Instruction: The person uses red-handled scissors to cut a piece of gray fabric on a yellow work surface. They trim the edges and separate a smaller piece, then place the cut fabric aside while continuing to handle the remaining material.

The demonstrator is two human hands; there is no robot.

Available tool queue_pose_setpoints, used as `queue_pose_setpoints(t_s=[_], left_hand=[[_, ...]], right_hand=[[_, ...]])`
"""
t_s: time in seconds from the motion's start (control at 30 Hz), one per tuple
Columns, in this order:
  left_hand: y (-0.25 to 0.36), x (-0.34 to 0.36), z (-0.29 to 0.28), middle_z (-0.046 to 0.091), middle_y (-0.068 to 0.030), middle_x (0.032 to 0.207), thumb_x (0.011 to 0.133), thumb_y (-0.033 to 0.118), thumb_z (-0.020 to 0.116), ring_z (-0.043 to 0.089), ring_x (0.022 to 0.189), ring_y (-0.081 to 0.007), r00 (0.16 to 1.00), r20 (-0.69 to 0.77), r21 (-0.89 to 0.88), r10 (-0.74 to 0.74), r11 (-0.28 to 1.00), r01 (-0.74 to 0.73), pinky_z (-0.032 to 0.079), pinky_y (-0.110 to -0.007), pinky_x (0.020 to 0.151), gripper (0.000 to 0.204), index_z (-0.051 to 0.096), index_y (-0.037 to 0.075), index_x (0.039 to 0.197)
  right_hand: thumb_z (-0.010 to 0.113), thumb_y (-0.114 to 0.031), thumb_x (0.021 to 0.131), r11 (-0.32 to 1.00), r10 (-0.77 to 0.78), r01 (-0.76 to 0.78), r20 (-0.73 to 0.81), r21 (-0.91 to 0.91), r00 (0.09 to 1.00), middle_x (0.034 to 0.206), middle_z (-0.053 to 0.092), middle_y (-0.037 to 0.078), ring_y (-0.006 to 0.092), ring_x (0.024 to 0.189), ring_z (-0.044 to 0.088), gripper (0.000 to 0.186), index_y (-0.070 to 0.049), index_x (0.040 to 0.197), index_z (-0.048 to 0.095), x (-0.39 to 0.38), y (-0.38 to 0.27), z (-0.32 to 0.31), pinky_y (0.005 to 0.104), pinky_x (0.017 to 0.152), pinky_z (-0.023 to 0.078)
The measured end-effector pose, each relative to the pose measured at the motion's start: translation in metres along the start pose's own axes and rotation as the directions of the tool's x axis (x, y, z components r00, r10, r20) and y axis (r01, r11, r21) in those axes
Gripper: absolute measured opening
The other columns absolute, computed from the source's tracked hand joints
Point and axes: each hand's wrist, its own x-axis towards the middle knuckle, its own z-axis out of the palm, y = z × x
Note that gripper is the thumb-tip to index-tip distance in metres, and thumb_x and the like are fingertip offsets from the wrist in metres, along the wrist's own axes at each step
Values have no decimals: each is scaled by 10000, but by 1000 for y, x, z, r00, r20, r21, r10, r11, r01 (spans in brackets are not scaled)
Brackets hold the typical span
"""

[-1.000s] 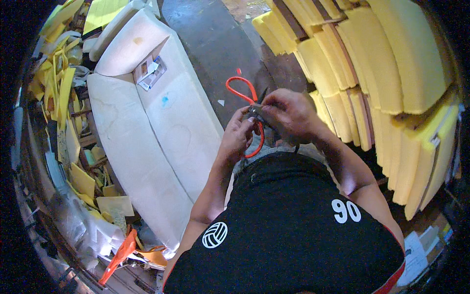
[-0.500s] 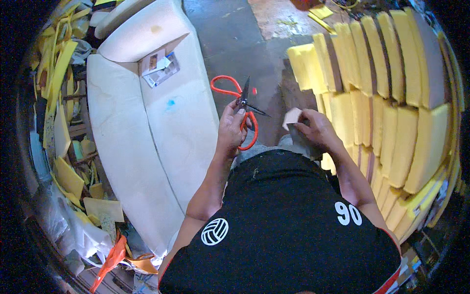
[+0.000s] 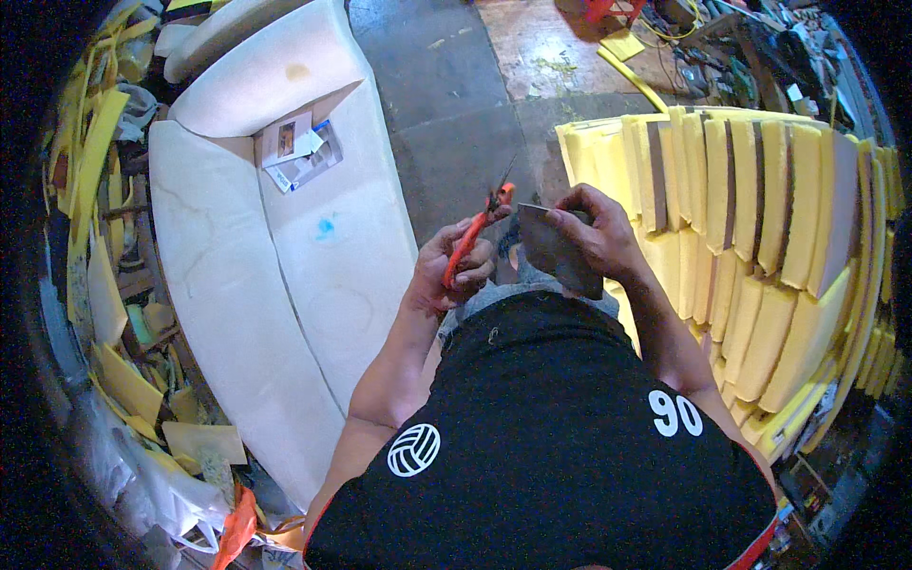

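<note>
Scissors with red-orange handles (image 3: 462, 256) are gripped in my left hand (image 3: 437, 261), fingers wrapped around the handle. They are seen nearly edge-on, their dark blades pointing up and slightly right, away from my body. My right hand (image 3: 603, 233) pinches the upper edge of a thin, dark grey, flat piece (image 3: 553, 252) between thumb and fingers. It hangs in front of my lap, a short way right of the scissors and apart from them. What the piece is made of cannot be made out.
A cream sofa (image 3: 356, 304) with papers (image 3: 304, 176) on its seat stands at left. To the right, yellow foam slabs (image 3: 746, 190) are stacked in rows. Foam scraps and plastic (image 3: 123, 380) lie along the far left. Dark floor (image 3: 442, 90) runs between, with a yellow strip (image 3: 632, 79) beyond.
The scissors have turned from a spread, face-on pose to nearly edge-on. The right hand's piece has turned too, now showing a broad dark face where a pale part showed before.
</note>
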Motion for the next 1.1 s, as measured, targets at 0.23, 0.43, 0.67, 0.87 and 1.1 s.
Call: queue_pose_setpoints(t_s=[0.23,0.43,0.67,0.87,1.1], left_hand=[[40,34,21,368,29,583,980,497,416,407,430,-95,996,68,-49,-51,997,54,322,-207,367,521,489,137,1350],[101,96,44,365,6,633,962,463,506,333,453,-93,1000,-1,145,-6,989,6,328,-214,388,596,429,67,1400],[188,185,116,657,-147,1012,952,306,585,685,875,-240,950,-264,764,165,637,101,576,-365,793,490,481,5,1324],[208,253,145,672,-66,805,949,242,618,664,751,-163,897,-371,925,239,177,336,539,-298,690,262,593,12,1074],[219,306,134,616,-15,713,961,277,603,618,599,-130,849,-485,809,208,474,347,534,-293,548,232,597,51,1011]], right_hand=[[629,-172,917,956,-101,41,193,291,976,1072,653,119,173,1008,609,293,0,1153,612,92,18,0,321,899,477],[593,-215,921,981,-193,179,358,73,913,927,701,121,185,892,650,263,-33,1104,647,185,2,-53,340,822,497],[580,-316,928,990,-96,131,418,-56,903,854,688,161,225,782,647,337,-3,1018,665,249,-13,-141,372,724,494],[581,-305,923,996,-91,77,426,51,900,812,674,178,221,737,633,330,9,981,662,275,-10,-163,370,693,489],[717,-274,838,973,-5,-23,120,231,993,842,704,128,192,773,651,311,5,972,689,280,-7,-193,344,720,511]])
